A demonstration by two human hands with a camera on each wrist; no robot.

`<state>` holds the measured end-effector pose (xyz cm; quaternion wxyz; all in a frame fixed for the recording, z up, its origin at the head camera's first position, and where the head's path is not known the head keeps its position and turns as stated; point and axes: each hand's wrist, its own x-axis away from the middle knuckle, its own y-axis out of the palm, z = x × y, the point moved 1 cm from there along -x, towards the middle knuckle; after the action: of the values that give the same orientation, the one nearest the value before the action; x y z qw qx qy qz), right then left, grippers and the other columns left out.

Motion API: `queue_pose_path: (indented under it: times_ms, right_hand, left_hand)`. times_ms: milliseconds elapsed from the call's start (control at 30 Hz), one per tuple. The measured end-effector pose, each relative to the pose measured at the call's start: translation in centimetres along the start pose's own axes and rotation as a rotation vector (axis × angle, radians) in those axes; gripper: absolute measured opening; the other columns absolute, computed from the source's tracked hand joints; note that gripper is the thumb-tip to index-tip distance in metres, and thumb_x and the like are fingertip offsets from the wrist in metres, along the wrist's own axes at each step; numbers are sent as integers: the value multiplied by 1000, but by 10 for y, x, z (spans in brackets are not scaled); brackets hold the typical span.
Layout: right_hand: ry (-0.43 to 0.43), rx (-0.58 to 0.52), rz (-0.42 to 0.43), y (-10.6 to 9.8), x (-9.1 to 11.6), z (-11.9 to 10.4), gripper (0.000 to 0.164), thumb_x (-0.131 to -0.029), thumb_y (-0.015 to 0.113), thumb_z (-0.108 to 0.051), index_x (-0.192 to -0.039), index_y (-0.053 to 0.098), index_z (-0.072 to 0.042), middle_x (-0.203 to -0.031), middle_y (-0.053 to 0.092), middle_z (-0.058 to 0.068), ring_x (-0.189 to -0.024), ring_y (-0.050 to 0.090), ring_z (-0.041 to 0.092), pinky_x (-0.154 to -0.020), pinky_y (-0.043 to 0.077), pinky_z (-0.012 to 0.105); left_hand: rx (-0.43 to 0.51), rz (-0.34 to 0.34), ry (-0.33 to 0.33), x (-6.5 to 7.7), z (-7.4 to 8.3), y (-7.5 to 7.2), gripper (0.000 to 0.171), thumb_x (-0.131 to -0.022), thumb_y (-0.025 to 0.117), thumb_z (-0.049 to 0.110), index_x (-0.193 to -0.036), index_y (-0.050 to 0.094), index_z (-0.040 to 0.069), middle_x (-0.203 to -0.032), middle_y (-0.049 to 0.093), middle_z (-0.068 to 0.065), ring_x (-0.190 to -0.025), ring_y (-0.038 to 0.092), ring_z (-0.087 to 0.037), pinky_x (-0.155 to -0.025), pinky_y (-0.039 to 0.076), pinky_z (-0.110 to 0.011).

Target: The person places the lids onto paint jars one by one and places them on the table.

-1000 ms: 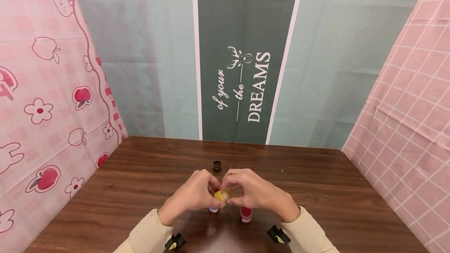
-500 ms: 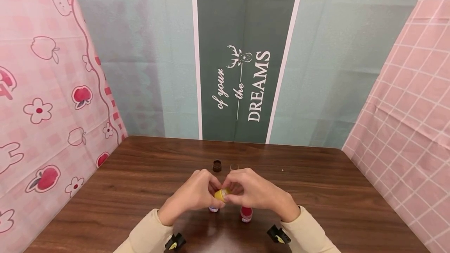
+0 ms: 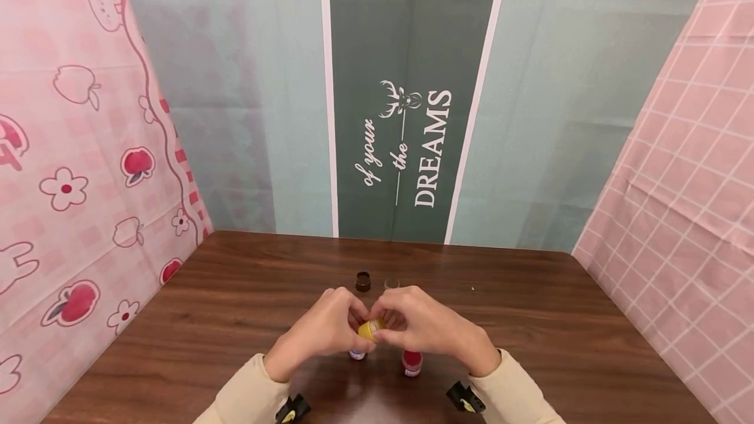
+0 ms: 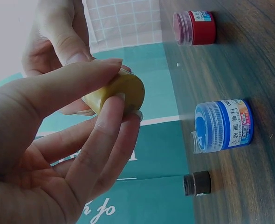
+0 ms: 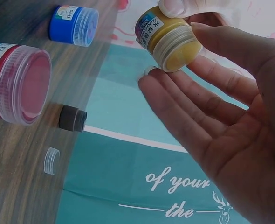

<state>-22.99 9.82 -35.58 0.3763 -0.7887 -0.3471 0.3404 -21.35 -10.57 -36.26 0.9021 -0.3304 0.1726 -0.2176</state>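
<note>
A small jar of yellow paint (image 3: 369, 330) is held in the air between both hands, lying tilted on its side. My left hand (image 3: 326, 322) grips its body between thumb and fingers, with the flat yellow base toward the left wrist view. My right hand (image 3: 430, 326) has its thumb and fingers at the clear ribbed lid (image 5: 177, 49), which sits on the jar. Below the hands, a blue paint jar (image 4: 226, 126) and a red paint jar (image 4: 198, 28) stand upright on the table with clear lids on. The left hand partly hides the blue one in the head view.
Behind the hands, a small dark open-topped jar (image 3: 362, 282) stands on the brown wooden table (image 3: 530, 326). Beside it lies a loose clear lid (image 5: 51, 161). A green cloth (image 3: 412, 38) hangs at the back, with pink cloths at both sides.
The right thumb has shifted inward along the yellow jar's lid, and the right fingers have changed position slightly. The left hand's grip stays the same. The loose clear lid shows more than before.
</note>
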Motion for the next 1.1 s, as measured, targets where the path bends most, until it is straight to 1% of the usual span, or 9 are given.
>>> queue_pose_path:
  times_ms: [167,333,633,833,1100]
  right_hand:
    - [-2,-1,8,0,0,0,13,-92,76,-9,-104,73,-7,-96,72,0,-86,70,0,-75,61,20]
    - [5,-19,10,-2,0,-2,17,-91,78,-10,-107,73,-6,-98,71,-1,-90,71,3,-78,60,19]
    - [16,-31,-10,-3,2,-5,25,-87,81,-6,-109,72,-10,-103,69,0,-95,69,6,-83,61,24]
    - [3,-29,-17,-2,2,-5,24,-86,81,-3,-108,71,-9,-102,68,0,-96,69,5,-83,62,25]
    - [-9,-46,-10,0,1,-4,22,-87,80,-2,-106,72,-8,-99,69,1,-92,72,4,-80,61,20]
  left_hand:
    - [1,4,-5,0,-1,0,16,-71,92,10,-81,79,11,-72,76,3,-64,69,-3,-58,56,-19]
    - [1,1,-14,0,-1,0,16,-72,92,11,-82,79,10,-72,77,3,-64,69,-3,-58,55,-19]
    - [-4,1,-18,0,-3,-1,17,-71,92,12,-83,79,9,-73,77,1,-63,68,-2,-58,55,-20]
    - [4,-3,-19,1,-3,-1,17,-72,92,12,-83,80,9,-74,78,1,-65,69,-3,-59,56,-19]
    - [3,2,-8,2,-3,-1,16,-71,92,12,-82,80,11,-73,77,3,-64,68,-1,-60,56,-19]
